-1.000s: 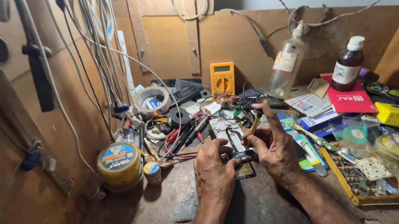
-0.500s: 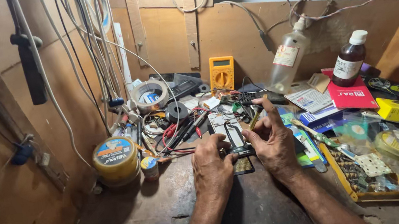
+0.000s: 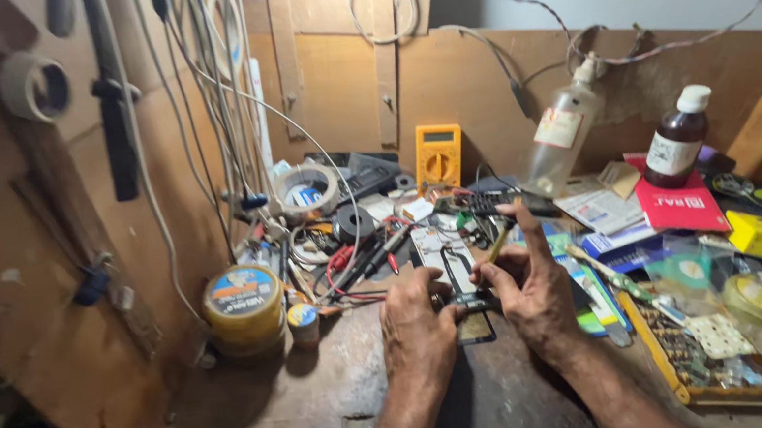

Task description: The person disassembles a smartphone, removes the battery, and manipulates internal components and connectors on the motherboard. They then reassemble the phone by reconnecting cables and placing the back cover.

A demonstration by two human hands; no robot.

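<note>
Phone (image 3: 455, 278) lies on workbench (image 3: 260, 415); both hands' fingers (image 3: 430, 282) touch it.

surface (image 3: 260, 410): worn wood under my hands, matt, scuffed and stained dark.
back wall (image 3: 345, 100): bare wooden board, matt and dull brown.
phone board (image 3: 454, 273): my left hand (image 3: 418, 333) and right hand (image 3: 535, 287) pinch it; it looks like metal and plastic, with a faint sheen.
round tin (image 3: 243, 308): yellow metal, lid glossy with a printed label.
meter (image 3: 438, 156): orange-yellow plastic, smooth, slightly glossy.
clear bottle (image 3: 564, 140): see-through plastic, cloudy, with a paper label.
brown bottle (image 3: 679, 142): dark and glossy, with a matt white plastic cap.
red booklet (image 3: 677, 202): paper, smooth cover.
tape roll (image 3: 306, 190): pale, glossy on its side.
</note>
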